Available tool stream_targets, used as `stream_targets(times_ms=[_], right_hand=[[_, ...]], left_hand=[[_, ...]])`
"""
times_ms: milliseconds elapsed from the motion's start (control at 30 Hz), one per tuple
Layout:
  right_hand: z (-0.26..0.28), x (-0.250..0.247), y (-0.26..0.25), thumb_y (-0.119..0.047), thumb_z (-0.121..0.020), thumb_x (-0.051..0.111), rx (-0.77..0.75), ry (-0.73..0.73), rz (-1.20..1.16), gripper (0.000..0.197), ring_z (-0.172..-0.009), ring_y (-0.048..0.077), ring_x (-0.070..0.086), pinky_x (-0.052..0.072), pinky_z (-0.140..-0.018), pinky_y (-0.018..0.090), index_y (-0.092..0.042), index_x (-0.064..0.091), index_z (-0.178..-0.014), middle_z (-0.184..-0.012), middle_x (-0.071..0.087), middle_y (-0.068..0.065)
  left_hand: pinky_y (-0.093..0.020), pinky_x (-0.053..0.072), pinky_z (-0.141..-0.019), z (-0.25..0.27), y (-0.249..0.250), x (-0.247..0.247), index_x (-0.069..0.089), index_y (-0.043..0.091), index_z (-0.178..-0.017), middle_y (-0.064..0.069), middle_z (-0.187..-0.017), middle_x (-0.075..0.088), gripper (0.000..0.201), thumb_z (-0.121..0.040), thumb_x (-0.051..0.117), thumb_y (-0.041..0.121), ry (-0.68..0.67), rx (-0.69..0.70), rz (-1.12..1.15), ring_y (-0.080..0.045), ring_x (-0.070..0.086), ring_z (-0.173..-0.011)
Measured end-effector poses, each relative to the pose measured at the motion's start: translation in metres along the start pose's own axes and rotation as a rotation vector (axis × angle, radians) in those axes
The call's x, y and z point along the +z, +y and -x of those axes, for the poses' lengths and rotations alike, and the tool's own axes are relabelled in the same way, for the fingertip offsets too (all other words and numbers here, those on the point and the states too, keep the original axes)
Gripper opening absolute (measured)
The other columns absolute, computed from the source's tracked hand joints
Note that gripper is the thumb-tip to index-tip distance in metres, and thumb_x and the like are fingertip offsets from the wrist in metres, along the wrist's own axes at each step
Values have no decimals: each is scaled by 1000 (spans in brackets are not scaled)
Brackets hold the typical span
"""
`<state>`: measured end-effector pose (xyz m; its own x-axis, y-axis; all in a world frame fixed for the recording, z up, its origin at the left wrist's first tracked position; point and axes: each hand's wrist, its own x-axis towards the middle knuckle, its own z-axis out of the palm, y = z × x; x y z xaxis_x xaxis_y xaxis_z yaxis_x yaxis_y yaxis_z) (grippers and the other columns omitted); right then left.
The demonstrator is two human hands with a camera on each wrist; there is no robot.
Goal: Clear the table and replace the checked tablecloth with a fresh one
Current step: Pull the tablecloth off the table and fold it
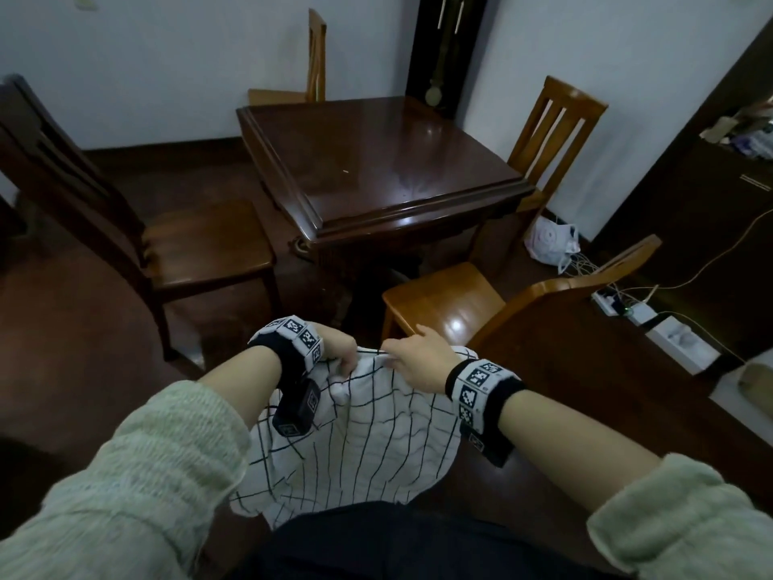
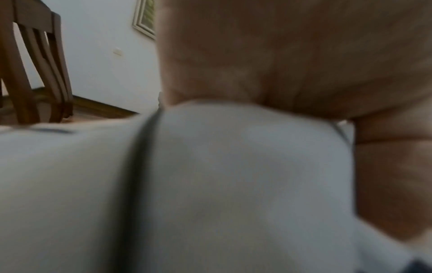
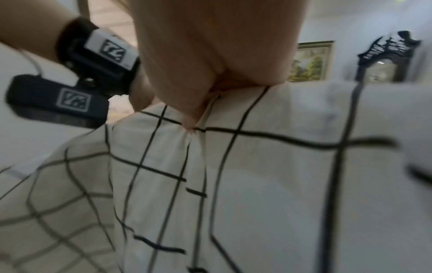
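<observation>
Both hands (image 1: 378,357) on checked tablecloth (image 1: 355,445) top edge

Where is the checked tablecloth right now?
Off the table, the checked tablecloth hangs low in the head view, gripped by left hand and right hand.

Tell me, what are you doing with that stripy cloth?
A person is holding the checked tablecloth up in front of them, away from the table. The left hand grips its top edge and the right hand pinches the edge beside it, so the cloth hangs down bunched. The dark wooden table is already bare, with chairs around it. No fresh cloth shows yet.
</observation>
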<state>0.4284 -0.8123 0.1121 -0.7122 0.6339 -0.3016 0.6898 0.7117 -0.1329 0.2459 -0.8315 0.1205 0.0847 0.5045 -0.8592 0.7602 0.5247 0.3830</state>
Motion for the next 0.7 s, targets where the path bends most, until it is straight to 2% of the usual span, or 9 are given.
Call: stream_targets(times_ms=[33, 100, 200, 267, 367, 433, 533, 633, 700], right_hand=[[-1, -1, 3, -26, -101, 40, 22, -6, -34, 14, -99, 21, 61, 23, -113, 42, -24, 54, -103, -87, 61, -4], [-4, -2, 13, -25, -102, 37, 104, -28, -166, 17, -95, 22, 59, 38, -92, 38, -23, 53, -97, -90, 58, -3], [-13, 2, 31, -29, -101, 41, 249, 93, -530, 11, -92, 22, 55, 43, -77, 34, -23, 50, -98, -97, 56, -1], [-16, -1, 33, -26, -100, 45, 261, 164, -689, 15, -93, 22, 56, 45, -77, 32, -16, 57, -101, -97, 59, 3], [-13, -4, 24, -26, -101, 47, 198, -32, -941, 19, -96, 18, 60, 49, -86, 34, -16, 62, -108, -103, 64, 3], [-10, -6, 20, -29, -101, 48, 201, -249, -1013, 19, -93, 12, 61, 49, -84, 29, -21, 62, -111, -102, 65, -4], [-10, -2, 21, -28, -101, 48, 258, -374, -831, 26, -94, 14, 61, 50, -86, 31, -14, 63, -116, -101, 64, -2], [-13, 1, 22, -52, -96, 41, 256, -171, -391, 44, -112, 19, 55, 42, -100, 44, -22, 54, -125, -116, 59, -3], [-10, 0, 14, -70, -88, 38, 177, -100, -318, 62, -123, 19, 49, 34, -106, 51, -31, 43, -136, -131, 54, -6]], left_hand=[[-34, 48, -75, 2, -2, -3, 61, 6, -102, -16, -96, 63, 30, -72, 57, 9, 22, 52, -15, -29, 61, -83], [-35, 46, -93, 0, -7, -6, 50, 15, -131, -8, -129, 55, 53, -82, 57, 33, 253, 221, -206, -23, 55, -113], [-40, 40, -103, 1, -20, 7, 32, 30, -144, 3, -140, 45, 85, -73, 47, 74, 582, 416, -425, -18, 48, -123], [-39, 30, -111, -4, -28, 24, 20, 31, -149, 6, -150, 34, 97, -70, 52, 77, 701, 488, -563, -15, 38, -133], [-36, 22, -114, -14, -35, 33, 16, 35, -149, 12, -152, 29, 98, -70, 70, 57, 798, 544, -537, -12, 29, -138], [-34, 34, -106, -18, -36, 30, 36, 38, -139, 14, -136, 50, 72, -75, 69, 49, 756, 610, -550, -12, 45, -127], [-30, 48, -74, -11, -31, 36, 58, 32, -96, 13, -87, 64, 21, -85, 57, 50, 551, 511, -654, -13, 62, -86], [-33, 52, -71, -7, -23, 38, 63, 24, -85, 5, -83, 66, 31, -82, 54, 54, 427, 309, -603, -17, 63, -79], [-31, 49, -66, -13, -21, 33, 65, 16, -83, 0, -81, 65, 37, -82, 56, 52, 323, 174, -505, -18, 61, -74]])
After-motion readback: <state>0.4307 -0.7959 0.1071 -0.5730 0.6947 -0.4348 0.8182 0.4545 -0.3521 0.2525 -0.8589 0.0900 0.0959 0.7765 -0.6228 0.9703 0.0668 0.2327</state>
